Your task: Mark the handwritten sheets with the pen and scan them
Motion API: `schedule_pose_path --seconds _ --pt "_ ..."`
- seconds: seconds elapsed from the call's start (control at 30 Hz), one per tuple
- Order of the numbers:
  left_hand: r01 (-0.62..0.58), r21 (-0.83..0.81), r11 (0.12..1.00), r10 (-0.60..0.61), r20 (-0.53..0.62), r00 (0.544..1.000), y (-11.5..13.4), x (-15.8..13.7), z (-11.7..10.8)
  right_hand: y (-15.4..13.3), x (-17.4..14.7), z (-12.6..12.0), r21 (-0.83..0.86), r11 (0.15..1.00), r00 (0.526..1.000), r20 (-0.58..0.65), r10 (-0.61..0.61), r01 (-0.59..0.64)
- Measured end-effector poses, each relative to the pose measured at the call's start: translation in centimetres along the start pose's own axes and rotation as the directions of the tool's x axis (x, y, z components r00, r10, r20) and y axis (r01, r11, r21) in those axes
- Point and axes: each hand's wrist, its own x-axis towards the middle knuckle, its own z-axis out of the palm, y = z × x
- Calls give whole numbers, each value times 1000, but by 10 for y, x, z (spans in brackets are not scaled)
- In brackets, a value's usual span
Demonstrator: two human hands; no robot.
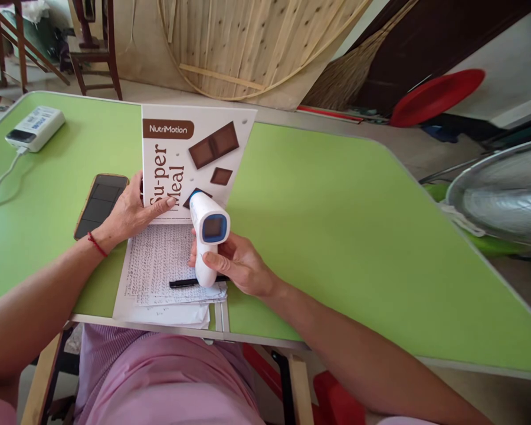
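My left hand (137, 206) grips the lower left edge of a white box (168, 168) printed with brown chocolate pieces and "NutriMotion". Its thumb lies on the front face, while the other fingers are mostly hidden behind the box. In my right hand (243, 262) is a white infrared thermometer (203, 221) with a blue-rimmed, dark screen facing me. The thermometer's front end overlaps the lower right part of the box; whether they touch I cannot tell. Below them lie handwritten sheets of paper (154, 271), with a black pen (181, 283) across them, partly hidden by the thermometer.
The green table (336, 236) carries a smartphone (100, 203) left of the box and a white power bank (36, 127) with a cable (0, 183) at the far left. Beyond the right edge stands a fan (508, 195). A wooden chair (92, 53) stands behind the table.
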Motion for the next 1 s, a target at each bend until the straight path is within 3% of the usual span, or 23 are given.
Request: schedule_pose_path --seconds 0.2,0.5,0.7,1.0 --pt "-13 194 981 22 -45 999 -4 0 -1 1 1 1 -9 1000 1000 1 -14 14" --pt "168 109 980 -166 -23 986 8 0 -7 4 2 0 35 999 999 -32 -3 4" --pt "106 -25 994 -107 -15 994 10 1 -5 3 2 0 37 999 1000 -29 -2 3" --pt "-11 -37 999 11 -13 1000 1 4 -7 1 2 -1 -49 997 998 -32 -58 56"
